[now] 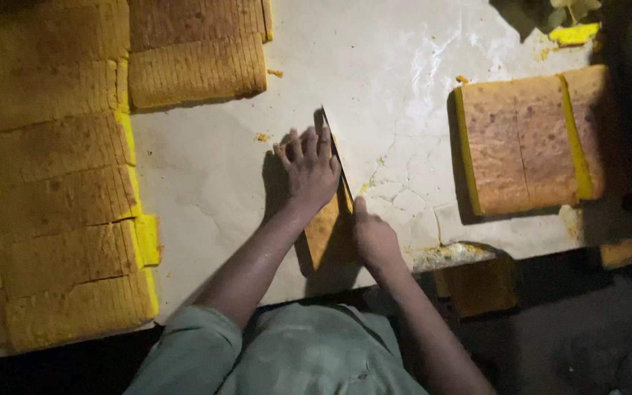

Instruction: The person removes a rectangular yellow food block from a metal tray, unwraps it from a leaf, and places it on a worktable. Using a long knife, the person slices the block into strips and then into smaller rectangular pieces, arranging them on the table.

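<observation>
Left hand (309, 170) is pressing flat, hiding most of a cake slab (323, 234); right hand (374, 238) is gripping a knife (334, 150), handle hidden.

No packages, labels, signs or screens show anywhere in this view.
</observation>
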